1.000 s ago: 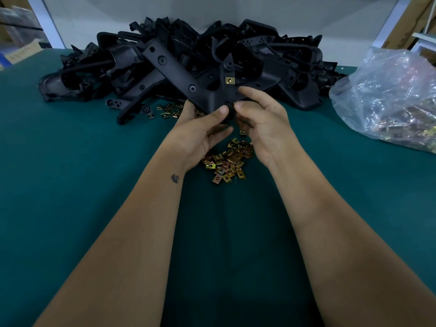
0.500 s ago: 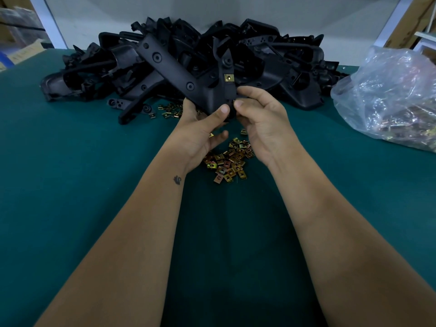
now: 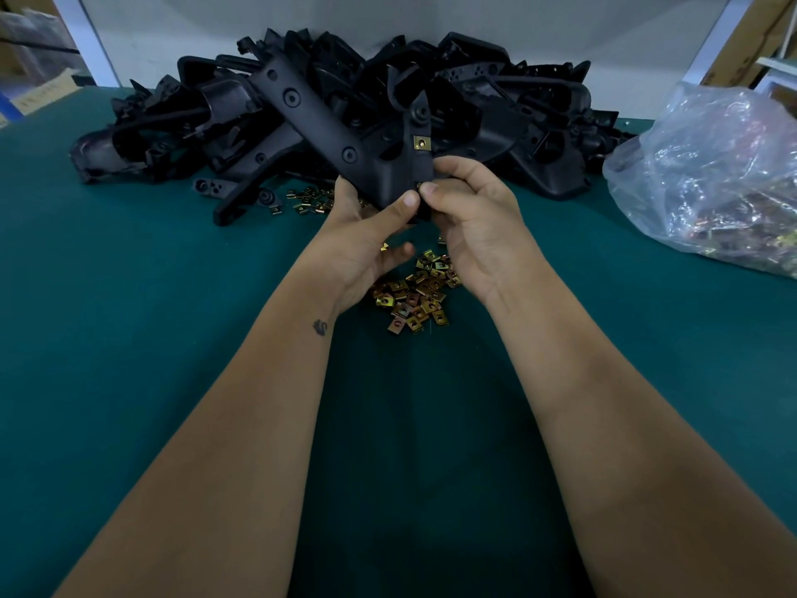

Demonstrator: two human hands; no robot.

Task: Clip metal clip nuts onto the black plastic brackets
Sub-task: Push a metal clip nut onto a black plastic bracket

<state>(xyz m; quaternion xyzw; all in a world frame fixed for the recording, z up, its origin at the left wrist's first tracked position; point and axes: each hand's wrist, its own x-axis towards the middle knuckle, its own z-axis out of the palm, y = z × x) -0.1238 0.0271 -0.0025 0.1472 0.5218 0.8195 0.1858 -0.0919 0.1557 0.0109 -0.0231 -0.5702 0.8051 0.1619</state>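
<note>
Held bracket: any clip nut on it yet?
Yes, one clip nut sits clipped on the bracket edge, above the right hand.

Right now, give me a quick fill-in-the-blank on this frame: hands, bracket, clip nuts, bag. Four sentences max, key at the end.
1. Both hands, left hand and right hand, grip one black plastic bracket above the ____ table covering.
2. The gold metal clip nut already clipped on that bracket numbers ____.
3. The loose pile of gold clip nuts lies ____ the two wrists.
4. The clear plastic bag sits on the person's ____ side.

Missing words: green; one; between; right
</note>
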